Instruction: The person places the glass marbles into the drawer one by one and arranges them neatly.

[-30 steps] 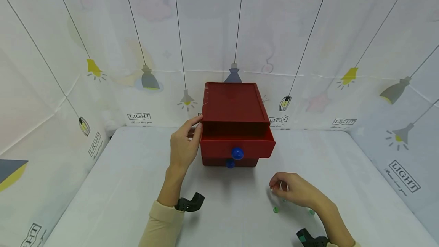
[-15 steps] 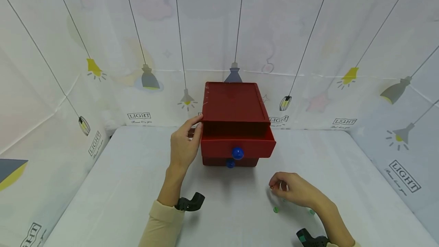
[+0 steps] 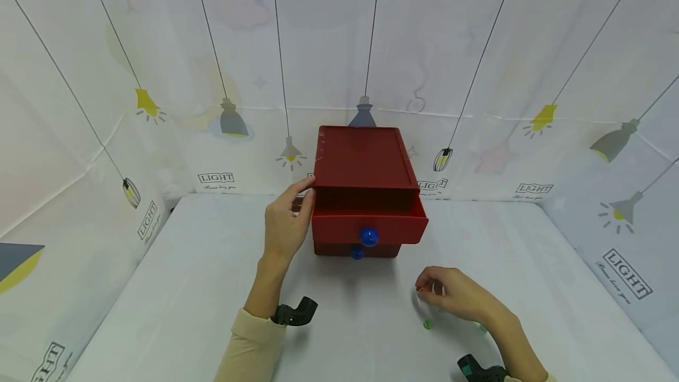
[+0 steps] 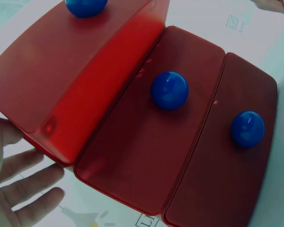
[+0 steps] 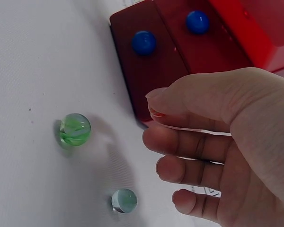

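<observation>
A red chest of drawers (image 3: 366,158) stands at the back of the table, its top drawer (image 3: 371,230) pulled out. Blue round knobs (image 4: 169,90) sit on the drawer fronts. My left hand (image 3: 286,226) rests against the chest's left side near the top, fingers fairly straight. Over the table in front and to the right, my right hand (image 3: 456,293) pinches a small orange-red marble (image 5: 157,113) between thumb and index finger; the fingertips hide most of it. Near this hand lie a green-swirled marble (image 5: 75,130) and a paler green marble (image 5: 124,201).
A white cloth covers the table (image 3: 212,287). Behind it and at both sides hangs white sheeting (image 3: 318,46) printed with lamps. Both wrists carry a black camera mount (image 3: 294,313).
</observation>
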Motion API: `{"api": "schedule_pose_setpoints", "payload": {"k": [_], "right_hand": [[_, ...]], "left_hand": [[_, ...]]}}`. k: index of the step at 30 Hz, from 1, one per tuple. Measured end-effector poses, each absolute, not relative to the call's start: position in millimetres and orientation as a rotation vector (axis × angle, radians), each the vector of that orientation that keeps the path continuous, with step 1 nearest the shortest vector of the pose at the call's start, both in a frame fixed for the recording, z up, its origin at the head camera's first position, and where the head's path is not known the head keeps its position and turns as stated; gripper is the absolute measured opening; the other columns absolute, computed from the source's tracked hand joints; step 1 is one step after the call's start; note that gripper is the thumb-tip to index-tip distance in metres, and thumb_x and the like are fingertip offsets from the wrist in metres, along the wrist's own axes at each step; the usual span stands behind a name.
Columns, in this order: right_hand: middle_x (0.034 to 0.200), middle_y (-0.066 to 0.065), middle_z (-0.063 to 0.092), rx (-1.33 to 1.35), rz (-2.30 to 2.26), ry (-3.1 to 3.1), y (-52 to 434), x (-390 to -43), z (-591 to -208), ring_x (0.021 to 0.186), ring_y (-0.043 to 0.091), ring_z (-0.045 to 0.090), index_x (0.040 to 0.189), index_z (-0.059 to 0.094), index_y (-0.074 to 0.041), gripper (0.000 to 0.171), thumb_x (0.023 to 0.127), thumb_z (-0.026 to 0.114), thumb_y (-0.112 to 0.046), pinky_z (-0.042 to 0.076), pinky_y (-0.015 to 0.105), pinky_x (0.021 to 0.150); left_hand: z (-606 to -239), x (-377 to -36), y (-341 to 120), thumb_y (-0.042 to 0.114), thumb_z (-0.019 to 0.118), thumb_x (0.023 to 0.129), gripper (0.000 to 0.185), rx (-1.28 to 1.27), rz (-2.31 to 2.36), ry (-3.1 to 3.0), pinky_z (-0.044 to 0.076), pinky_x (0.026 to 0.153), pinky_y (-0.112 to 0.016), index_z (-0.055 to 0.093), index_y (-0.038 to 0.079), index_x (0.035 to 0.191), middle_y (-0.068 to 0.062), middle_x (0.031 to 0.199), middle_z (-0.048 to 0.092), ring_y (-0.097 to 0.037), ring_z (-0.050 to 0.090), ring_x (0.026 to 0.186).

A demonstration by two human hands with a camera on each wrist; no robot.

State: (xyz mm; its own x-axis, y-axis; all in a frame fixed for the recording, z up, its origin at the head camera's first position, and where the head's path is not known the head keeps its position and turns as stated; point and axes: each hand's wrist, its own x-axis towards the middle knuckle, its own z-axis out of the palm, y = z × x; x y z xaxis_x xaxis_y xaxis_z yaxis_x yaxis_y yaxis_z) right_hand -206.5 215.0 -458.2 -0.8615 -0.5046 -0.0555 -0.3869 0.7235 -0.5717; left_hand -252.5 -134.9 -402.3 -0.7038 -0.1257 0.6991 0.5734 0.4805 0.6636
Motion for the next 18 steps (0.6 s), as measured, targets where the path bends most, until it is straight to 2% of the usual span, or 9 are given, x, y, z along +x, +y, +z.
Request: {"api": "schedule_pose_setpoints", "payload": {"k": [18], "right_hand": [[0.086, -0.011, 0.064, -0.731, -0.828, 2.718, 211.5, -206.1, -456.1, 0.076, 0.002, 0.052, 0.1, 0.07, -0.015, 0.014, 0.091, 0.072, -0.025, 0.049, 0.018, 0.063]], "left_hand": [[-400.1, -251.8, -134.6, 0.016, 0.061, 0.1, 0.028, -0.358, -1.262, -2.029, 0.063, 0.073, -0.032, 0.069, 0.013, 0.127, -0.006, 0.123, 0.073, -0.021, 0.077, 0.083]]}}
